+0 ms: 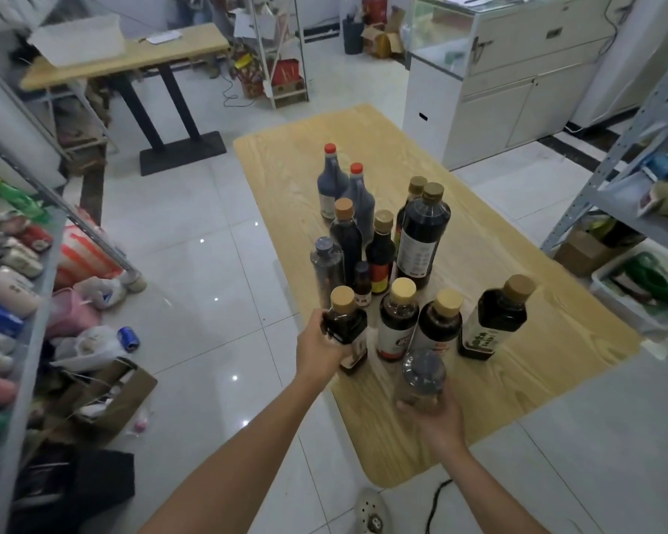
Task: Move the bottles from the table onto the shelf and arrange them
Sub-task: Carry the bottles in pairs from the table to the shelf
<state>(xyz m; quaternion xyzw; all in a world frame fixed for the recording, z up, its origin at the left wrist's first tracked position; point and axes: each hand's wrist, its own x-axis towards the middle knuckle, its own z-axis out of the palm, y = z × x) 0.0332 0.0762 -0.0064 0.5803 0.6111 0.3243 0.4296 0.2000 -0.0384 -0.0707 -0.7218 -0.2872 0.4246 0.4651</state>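
Gripped by the left hand (317, 345): glossy dark bottle (344, 329), matt tan cap. Held in the right hand (436, 418): smooth, see-through clear bottle (421, 375), dark cap. Beneath both grips: pale wood-grain table (537, 360), low sheen. Just beyond the grips: other bottles (417, 240), dark and glossy. Left of the left grip: polished, reflective floor tiles (209, 244); matt grey metal shelf (45, 294).

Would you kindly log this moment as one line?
left hand: grips tan-capped dark bottle | right hand: grips grey-capped clear bottle | other bottles: on wooden table
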